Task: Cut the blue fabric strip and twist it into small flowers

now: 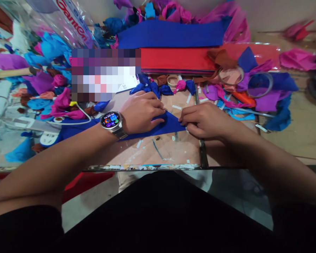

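Observation:
A dark blue sheet (171,123), thin like crepe paper or cloth, lies across the table in front of me. Its right end narrows toward a tip. My left hand (142,110) rests on the sheet with fingers stretched out and thumb apart; a smartwatch (111,120) is on that wrist. At the narrow end, the closed fingers of my right hand (204,118) pinch the sheet's tip. My fingers hide the very end of it. Several twisted blue and pink scraps (160,88) lie just beyond my left fingers.
Stacked blue sheets (171,34) and red sheets (176,59) lie at the back. Tape rolls (260,85) sit among coloured scraps at right. A lit screen (127,82), partly pixelated, lies behind my left hand. A white power strip (50,138) and cable are at left.

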A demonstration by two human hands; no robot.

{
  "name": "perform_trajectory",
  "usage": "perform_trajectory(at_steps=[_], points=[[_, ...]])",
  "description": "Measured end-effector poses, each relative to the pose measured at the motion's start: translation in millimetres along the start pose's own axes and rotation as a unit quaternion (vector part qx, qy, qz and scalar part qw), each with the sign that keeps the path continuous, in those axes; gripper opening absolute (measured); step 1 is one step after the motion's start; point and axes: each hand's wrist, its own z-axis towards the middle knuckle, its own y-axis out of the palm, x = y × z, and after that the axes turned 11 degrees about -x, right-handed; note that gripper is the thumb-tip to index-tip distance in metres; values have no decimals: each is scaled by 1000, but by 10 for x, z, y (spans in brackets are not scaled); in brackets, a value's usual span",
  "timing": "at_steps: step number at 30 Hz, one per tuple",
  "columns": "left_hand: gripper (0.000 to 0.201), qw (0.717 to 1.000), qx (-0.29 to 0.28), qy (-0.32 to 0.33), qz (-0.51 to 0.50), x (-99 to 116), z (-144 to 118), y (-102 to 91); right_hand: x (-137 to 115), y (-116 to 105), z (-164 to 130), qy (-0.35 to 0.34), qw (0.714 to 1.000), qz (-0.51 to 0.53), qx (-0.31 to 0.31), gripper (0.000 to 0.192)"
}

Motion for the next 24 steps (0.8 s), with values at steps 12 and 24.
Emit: perform_trajectory(at_steps=[12,24], points=[[30,997,-12,-21,-69,8,-1,-6,4,129,38,-13,999,24,43,43],[32,998,-46,-37,-36,56,-3,-68,20,71,23,-5,1000,-10,3,40]])
